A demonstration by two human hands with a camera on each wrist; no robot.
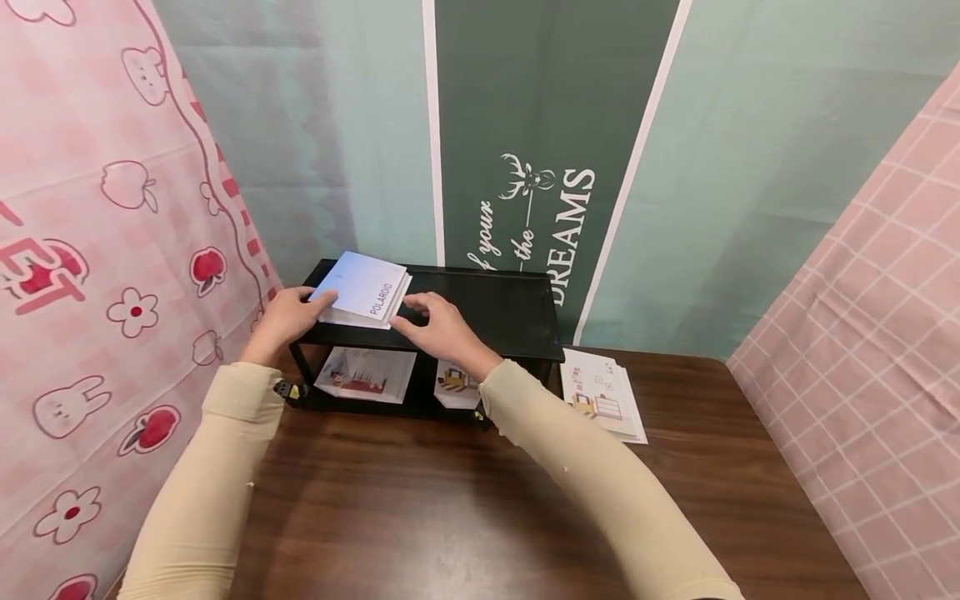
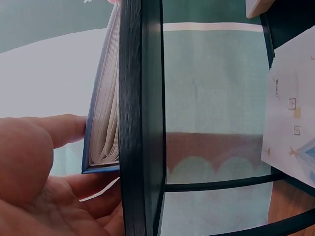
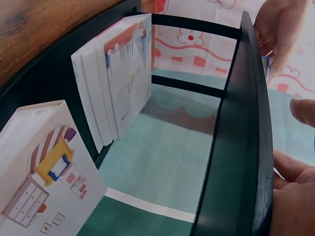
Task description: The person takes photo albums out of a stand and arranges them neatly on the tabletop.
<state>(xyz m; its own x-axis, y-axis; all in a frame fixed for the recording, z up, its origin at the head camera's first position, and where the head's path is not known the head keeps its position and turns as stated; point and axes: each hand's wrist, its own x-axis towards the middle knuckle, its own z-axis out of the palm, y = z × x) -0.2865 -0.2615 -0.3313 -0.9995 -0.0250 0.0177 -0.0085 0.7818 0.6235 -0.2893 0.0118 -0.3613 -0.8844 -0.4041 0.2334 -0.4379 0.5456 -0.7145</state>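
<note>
Pale blue, white-paged, lettered POLAROID, our one album (image 1: 358, 285) lies on one black rack (image 1: 491, 312), left grip (image 1: 288, 318) pinching it, right grip (image 1: 444, 332) released.

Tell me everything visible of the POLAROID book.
The POLAROID book has a smooth-looking cover fading from blue to near white, dark lettering along its right side. Its pale, papery pages show in the left wrist view. It looks closed and lies flat at the left end of the black rack's top shelf. The left hand grips its left side, thumb on the cover; the right hand is by its right edge, contact unclear.
</note>
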